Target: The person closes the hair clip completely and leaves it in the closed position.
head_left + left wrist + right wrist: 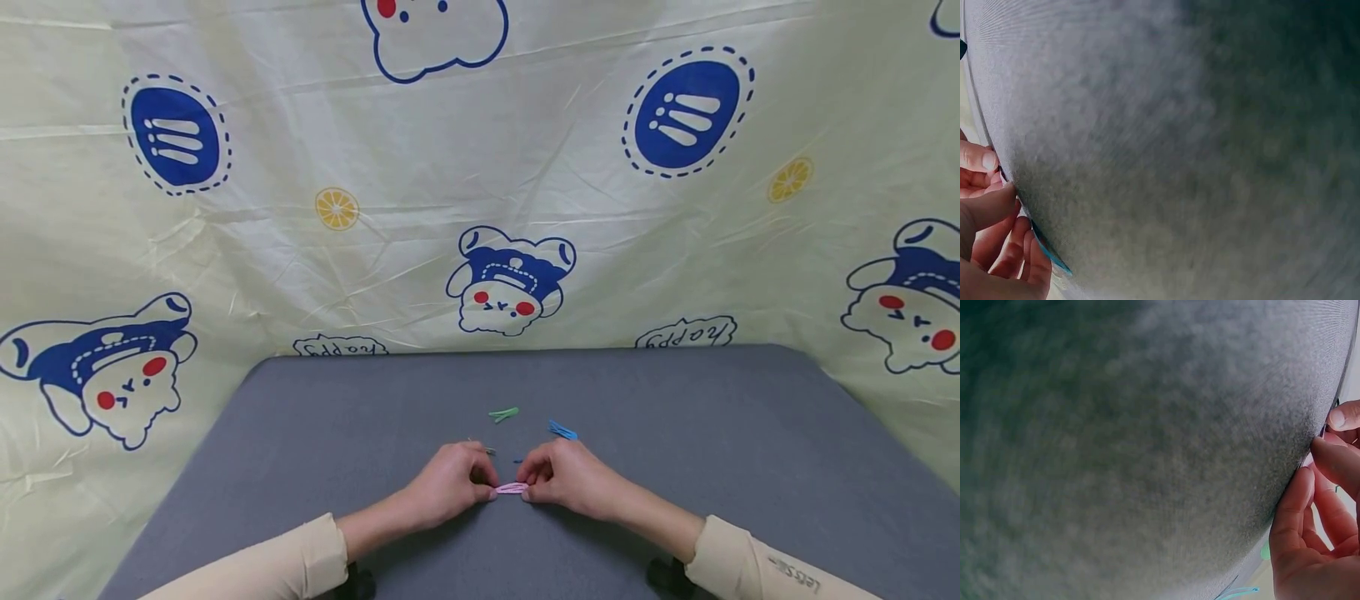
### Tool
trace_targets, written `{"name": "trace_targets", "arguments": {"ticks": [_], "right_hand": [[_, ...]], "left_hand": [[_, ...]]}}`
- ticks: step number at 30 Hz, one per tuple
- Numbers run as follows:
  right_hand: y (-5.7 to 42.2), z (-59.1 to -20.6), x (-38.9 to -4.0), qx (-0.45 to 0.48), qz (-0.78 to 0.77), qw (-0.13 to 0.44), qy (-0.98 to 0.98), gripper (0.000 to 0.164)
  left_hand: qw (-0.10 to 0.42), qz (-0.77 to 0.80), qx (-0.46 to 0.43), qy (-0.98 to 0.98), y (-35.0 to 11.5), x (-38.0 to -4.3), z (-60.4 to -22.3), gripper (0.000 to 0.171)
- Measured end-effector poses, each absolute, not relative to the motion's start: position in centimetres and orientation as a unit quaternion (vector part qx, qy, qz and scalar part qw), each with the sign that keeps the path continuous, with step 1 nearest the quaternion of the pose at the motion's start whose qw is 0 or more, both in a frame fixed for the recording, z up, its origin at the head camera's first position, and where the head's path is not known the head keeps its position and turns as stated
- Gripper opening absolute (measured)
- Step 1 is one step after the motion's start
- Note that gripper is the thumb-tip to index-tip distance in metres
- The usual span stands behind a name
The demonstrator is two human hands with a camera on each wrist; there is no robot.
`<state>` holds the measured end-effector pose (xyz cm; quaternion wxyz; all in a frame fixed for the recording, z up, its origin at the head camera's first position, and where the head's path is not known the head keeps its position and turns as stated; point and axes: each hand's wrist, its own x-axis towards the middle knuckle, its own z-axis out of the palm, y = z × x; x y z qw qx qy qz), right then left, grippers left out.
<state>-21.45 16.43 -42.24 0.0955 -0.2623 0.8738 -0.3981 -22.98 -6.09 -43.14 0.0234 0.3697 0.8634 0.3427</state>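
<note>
Pinching the pink bundle [512, 488] by its two ends, I have one hand on either side of it. My left hand [453, 483] grips the left end between thumb and curled fingers; my right hand [573, 479] holds the right end the same way, so both grips are narrow. The bundle lies crosswise between my fingertips, its middle uncovered, looking like several thin strands side by side. Whether it touches the grey table [375, 400] or sits just above it, I cannot tell.

Other pieces, placed from the pink bundle: a green bundle [503, 414] is directly beyond it, well apart, its strands splayed; a blue bundle [562, 430] is beyond and to the right, just past my right hand. A small dark blue piece [517, 461] is just beyond, mostly hidden near my right fingers. A greenish piece [491, 451] is beyond and to the left, partly covered by my left hand.

Left sleeve [300, 554] and right sleeve [738, 554] are beige, nearer me than the bundle. A patterned cloth [525, 192] hangs far beyond it.
</note>
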Motion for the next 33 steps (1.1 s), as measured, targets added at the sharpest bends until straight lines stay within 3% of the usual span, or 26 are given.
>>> {"name": "trace_targets", "arguments": {"ticks": [15,33], "right_hand": [[17.0,-40.6,-20.8,-0.245,-0.423,0.108,0.866,0.015],[18.2,-38.2,-22.5,-0.24,-0.39,0.043,0.888,0.019]], "left_hand": [[0.07,0.384,0.357,0.849,-7.0,-23.6,-41.7,0.007],[0.073,0.43,0.285,0.854,-8.9,-27.8,-39.8,0.015]]}}
